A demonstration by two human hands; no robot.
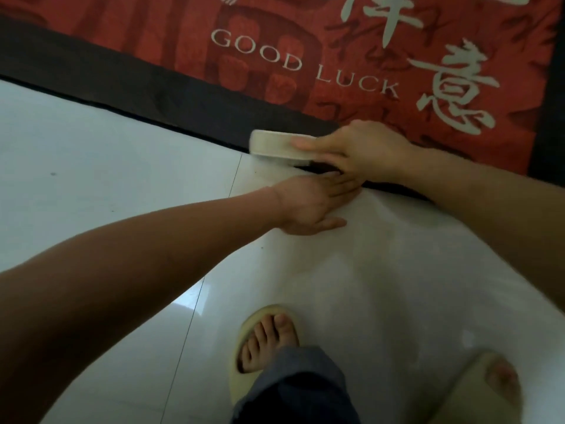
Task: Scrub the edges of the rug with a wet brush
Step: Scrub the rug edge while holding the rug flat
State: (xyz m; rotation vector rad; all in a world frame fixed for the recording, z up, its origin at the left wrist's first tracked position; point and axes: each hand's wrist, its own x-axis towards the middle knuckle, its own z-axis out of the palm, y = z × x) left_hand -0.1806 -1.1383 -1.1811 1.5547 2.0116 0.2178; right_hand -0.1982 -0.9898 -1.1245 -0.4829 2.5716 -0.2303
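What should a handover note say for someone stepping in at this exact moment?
Right hand: grip on the pale oval scrubbing brush, which sits at the dark border of the red "GOOD LUCK" rug.
Left hand: flat, fingers straight, on the white tiled floor beside the rug edge.
Done: cannot tell how much border is scrubbed.
Left: work along the near border, then the other edges.

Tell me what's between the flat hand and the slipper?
Only bare glossy white floor tile lies between the flat left hand and the cream rubber slipper, in the head view.
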